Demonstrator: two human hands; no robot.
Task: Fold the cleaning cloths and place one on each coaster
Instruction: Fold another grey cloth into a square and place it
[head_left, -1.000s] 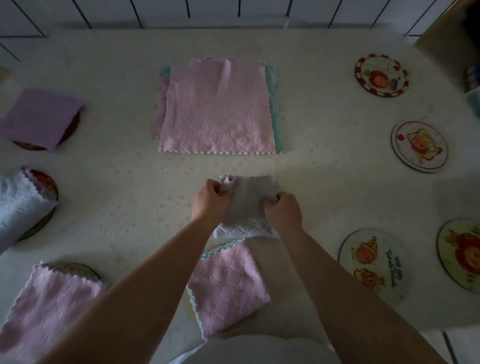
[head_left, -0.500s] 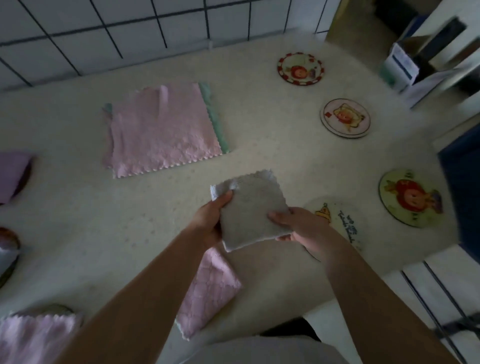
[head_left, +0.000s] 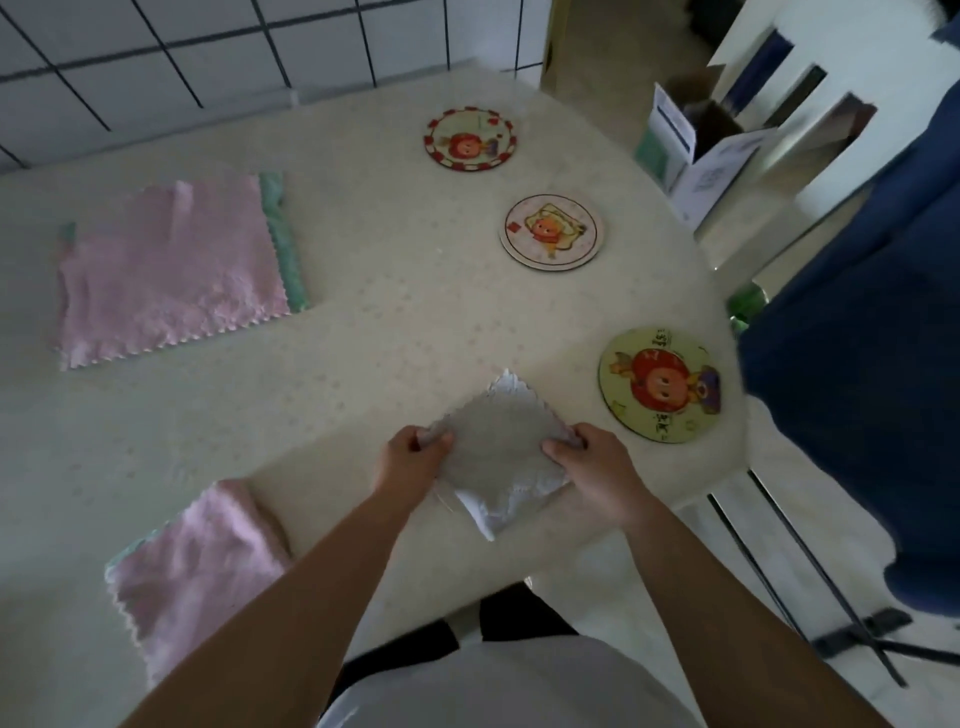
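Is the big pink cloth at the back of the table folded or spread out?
Spread out. The big pink cloth lies flat as one wide sheet, a green cloth peeking out beneath its right edge.

The folded grey cloth (head_left: 498, 452) and pink cloths (head_left: 171, 270) look soft, textured and matt; the printed coasters (head_left: 658, 384) look smooth and glossy.
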